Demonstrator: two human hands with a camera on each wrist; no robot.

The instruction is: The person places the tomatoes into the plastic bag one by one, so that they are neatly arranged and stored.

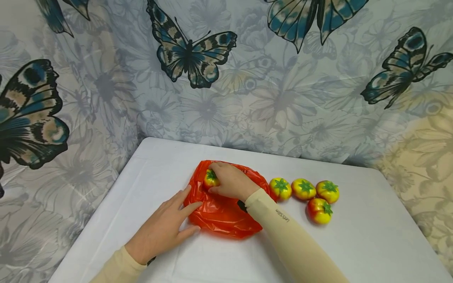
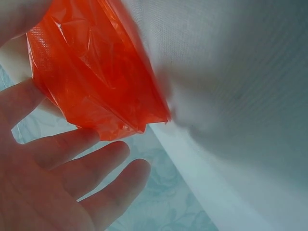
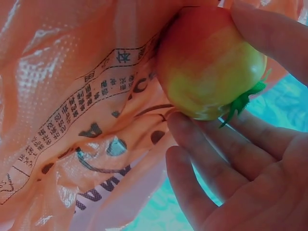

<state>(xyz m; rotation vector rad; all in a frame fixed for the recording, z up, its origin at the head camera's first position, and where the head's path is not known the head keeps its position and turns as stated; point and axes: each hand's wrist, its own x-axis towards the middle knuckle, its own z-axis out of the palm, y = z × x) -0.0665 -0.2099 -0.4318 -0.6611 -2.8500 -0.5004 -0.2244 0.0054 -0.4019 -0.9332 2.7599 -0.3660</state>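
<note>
A red plastic bag point(image 1: 226, 222) lies spread on the white table. Over its far left part, my right hand point(image 1: 234, 181) grips a red-and-yellow tomato point(image 3: 207, 67) with a green leafy top, thumb on one side and fingers on the other. In the right wrist view, the bag's printed plastic fills the space beside the tomato. My left hand point(image 1: 163, 223) is at the bag's near left edge, fingers spread and fairly straight, with fingertips against the plastic. The left wrist view has the bag's edge point(image 2: 110, 96) right at those fingertips.
Several more tomatoes point(image 1: 303, 189) sit together to the right of the bag, the nearest one close to its right edge. Behind the white table point(image 1: 357, 243) hangs a backdrop point(image 1: 283, 102) patterned with butterflies and flowers.
</note>
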